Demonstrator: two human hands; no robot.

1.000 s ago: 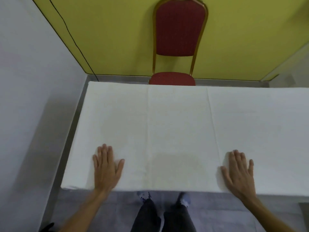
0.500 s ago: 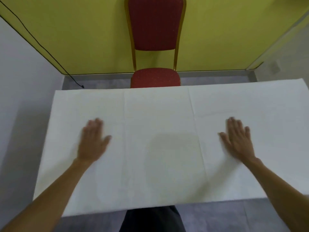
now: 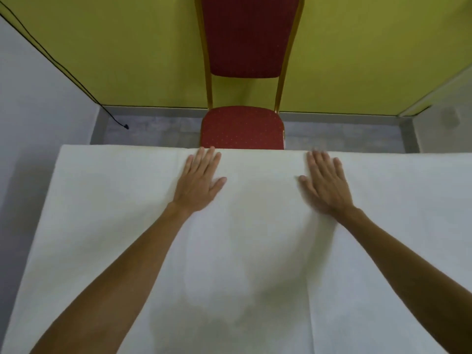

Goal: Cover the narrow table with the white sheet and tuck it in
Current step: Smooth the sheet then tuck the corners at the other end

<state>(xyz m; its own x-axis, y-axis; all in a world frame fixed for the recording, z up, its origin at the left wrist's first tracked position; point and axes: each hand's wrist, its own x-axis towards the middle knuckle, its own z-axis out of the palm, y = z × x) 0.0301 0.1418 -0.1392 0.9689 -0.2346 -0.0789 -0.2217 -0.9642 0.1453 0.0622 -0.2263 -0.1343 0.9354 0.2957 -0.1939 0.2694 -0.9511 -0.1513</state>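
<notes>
White sheet [image 3: 255,251] lies spread flat over the narrow table, covering all of its top that shows in the head view. The left hand [image 3: 198,183] rests palm down on the sheet near its far edge, fingers straight and slightly spread, gripping nothing. The right hand [image 3: 325,186], a little blurred, lies flat in the same way, well apart from the left. A red chair [image 3: 242,129] with a gold frame stands just beyond the sheet's far edge, between the two hands
</notes>
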